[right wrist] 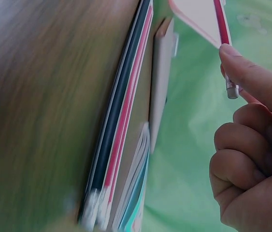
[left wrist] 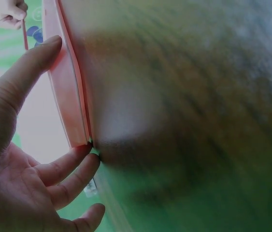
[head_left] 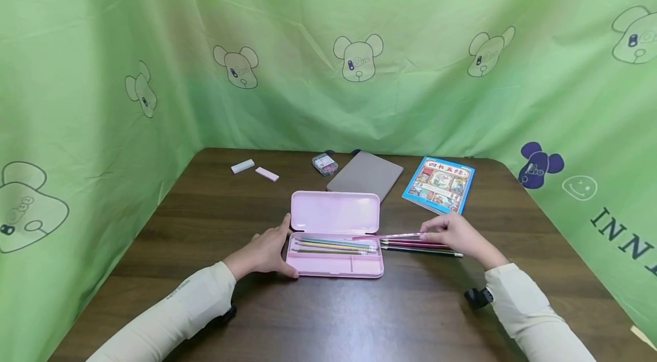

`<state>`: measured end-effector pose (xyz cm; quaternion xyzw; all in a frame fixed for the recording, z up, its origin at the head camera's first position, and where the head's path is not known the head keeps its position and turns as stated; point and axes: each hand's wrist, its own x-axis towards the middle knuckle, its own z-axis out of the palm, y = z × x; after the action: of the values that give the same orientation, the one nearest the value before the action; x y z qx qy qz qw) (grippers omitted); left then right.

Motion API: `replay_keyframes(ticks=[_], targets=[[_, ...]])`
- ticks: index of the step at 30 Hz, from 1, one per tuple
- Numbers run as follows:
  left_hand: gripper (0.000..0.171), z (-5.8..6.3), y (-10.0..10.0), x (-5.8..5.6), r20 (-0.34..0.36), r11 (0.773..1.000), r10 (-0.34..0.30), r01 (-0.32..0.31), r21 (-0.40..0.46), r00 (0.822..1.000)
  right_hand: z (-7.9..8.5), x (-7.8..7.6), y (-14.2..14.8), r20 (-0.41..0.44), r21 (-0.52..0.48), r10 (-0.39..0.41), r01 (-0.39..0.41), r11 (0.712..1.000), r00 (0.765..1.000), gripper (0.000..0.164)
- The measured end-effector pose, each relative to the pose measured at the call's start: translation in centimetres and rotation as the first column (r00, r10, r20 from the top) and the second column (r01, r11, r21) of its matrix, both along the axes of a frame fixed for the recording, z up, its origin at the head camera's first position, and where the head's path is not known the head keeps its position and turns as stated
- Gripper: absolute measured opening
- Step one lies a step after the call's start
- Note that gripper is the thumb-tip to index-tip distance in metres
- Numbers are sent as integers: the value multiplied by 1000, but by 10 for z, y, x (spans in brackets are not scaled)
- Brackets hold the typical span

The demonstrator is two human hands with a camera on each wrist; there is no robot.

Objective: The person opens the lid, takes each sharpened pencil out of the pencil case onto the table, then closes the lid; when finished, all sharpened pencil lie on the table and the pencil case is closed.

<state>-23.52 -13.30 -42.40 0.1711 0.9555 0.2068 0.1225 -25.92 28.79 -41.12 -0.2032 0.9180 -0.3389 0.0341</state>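
Observation:
A pink pencil case (head_left: 336,264) lies with its lid raised, several pencils (head_left: 333,245) in its long compartment. My left hand (head_left: 265,249) grips its left end, thumb at the front corner and fingers toward the hinge side. In the left wrist view, that thumb (left wrist: 49,48) rests against the case wall (left wrist: 68,92). Between thumb and forefinger, my right hand (head_left: 451,235) pinches a red pencil (head_left: 387,236) near its eraser end, the other end over the case. The right wrist view shows the remaining fingers (right wrist: 244,145) curled into the palm.
Beside the case, dark red pencils (head_left: 416,244) and a black pencil (head_left: 423,251) lie on the table. Behind are a grey notebook (head_left: 365,175), a blue-bordered book (head_left: 440,184), a small clear box (head_left: 325,165), and a white block (head_left: 242,166) with a pink one (head_left: 267,174).

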Motion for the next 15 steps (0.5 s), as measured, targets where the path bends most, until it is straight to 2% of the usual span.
replay_keyframes(ticks=[10,15], targets=[[130,0,1,0,-18,1000,-3,4,7,1000,-1,18,49,-6,34,-41,41,999,999,6],[129,1,0,1,-12,1000,-5,5,11,1000,-3,26,67,69,27,-11,10,1000,998,11]])
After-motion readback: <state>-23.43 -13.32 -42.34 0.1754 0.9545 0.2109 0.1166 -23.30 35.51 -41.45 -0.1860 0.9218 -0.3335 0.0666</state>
